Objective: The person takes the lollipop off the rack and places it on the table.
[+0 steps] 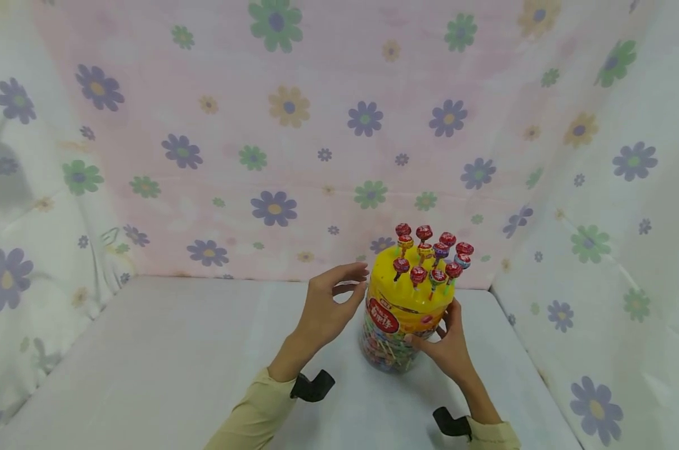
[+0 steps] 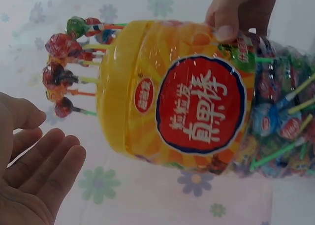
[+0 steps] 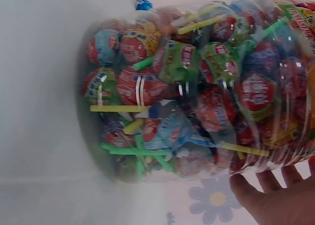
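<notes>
Pale sleeves come nearest, both cut off by the head view's lower edge, each with a black piece at the wrist. Beyond them, a clear candy jar stands on the white table, right of the middle. Only the right wrist view shows closely the wrapped candies and coloured sticks packed inside; it cuts off the jar's top, while the left wrist view loses the base but shows the red label large. Some of the right hand's fingers are hidden behind the jar. That right hand grips the jar's side, thumb in front; the left hand, loosely curved and holding nothing, hovers beside the yellow lid, where lollipops stick up. Farthest back hangs a flowered cloth.
</notes>
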